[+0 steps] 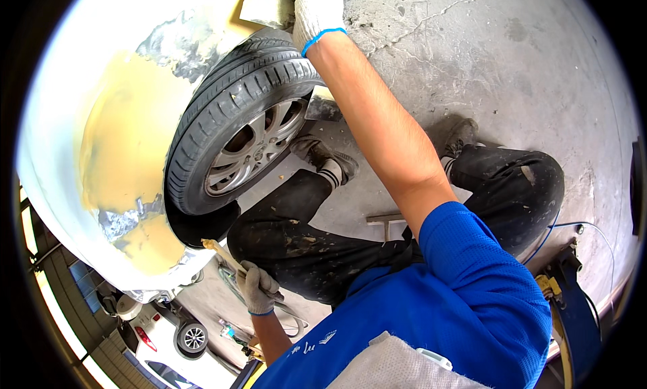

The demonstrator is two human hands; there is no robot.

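My right hand (317, 15), in a white knitted glove with a blue cuff, reaches up to the car's body above the tyre. Its fingers are closed on a flat, rectangular, pale yellowish-grey pad (268, 6) against the yellow-coated panel; the frame's edge cuts off part of the hand. Low on the left, my gloved left hand (256, 288) grips a thin tan tool (226, 255) with a lump of yellowish putty at its tip. Yellow filler (128, 136) and grey bare patches cover the white car panel (54, 139) around the wheel arch.
The tyre (195, 143) with its silver rim stands between the panel and my legs. A flat yellow-and-dark piece (324, 106) is beside the wheel. Beneath me is a T-shaped metal bar (386, 220). A blue hose (559, 225) runs at right; a white car (158, 342) stands behind.
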